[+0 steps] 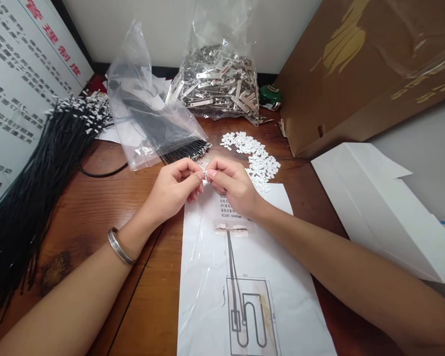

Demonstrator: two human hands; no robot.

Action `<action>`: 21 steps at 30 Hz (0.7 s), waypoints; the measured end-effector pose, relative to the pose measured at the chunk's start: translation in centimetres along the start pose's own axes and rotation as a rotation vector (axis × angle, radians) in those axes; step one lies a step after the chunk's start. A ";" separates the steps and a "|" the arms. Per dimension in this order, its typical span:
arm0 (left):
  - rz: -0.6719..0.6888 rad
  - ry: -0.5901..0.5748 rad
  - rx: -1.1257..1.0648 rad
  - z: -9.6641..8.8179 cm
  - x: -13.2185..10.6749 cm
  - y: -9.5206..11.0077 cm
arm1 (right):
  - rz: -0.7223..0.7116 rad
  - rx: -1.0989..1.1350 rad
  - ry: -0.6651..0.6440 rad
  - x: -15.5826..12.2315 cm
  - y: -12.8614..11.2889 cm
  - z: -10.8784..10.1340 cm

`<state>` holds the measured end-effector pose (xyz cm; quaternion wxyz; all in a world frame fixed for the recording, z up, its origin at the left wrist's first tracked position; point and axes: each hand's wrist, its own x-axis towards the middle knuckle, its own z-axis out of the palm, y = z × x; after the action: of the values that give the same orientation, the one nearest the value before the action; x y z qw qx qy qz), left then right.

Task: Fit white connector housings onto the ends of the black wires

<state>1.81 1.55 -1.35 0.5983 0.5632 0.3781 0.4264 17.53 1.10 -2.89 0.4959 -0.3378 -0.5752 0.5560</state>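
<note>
My left hand (178,188) and my right hand (232,185) meet fingertip to fingertip above the top of a printed sheet. Each is closed in a pinch. A tiny pale piece (204,172) shows between the fingertips, too small and covered to name. Just behind my left hand lies a bundle of black wires (187,151) with metal ends, partly inside a clear plastic bag (133,118). Small white connector housings (261,165) are spread in a loose pile beyond my right hand. Under both hands is the printed drawing sheet (203,296) with a wiring diagram.
A large bundle of black wires with white ends (33,198) hangs at the left. Behind stand a bag of metal strips (218,84) and a green tape measure (270,95). A brown box (341,89) and folded white card (378,212) line the right side.
</note>
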 end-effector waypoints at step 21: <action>-0.017 -0.014 -0.001 -0.1 0.0 0.2 | -0.076 -0.122 0.064 -0.2 0.3 0.1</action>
<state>1.71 1.54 -1.15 0.6049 0.5627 0.3785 0.4175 17.44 0.91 -3.26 0.5133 -0.3630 -0.6043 0.4896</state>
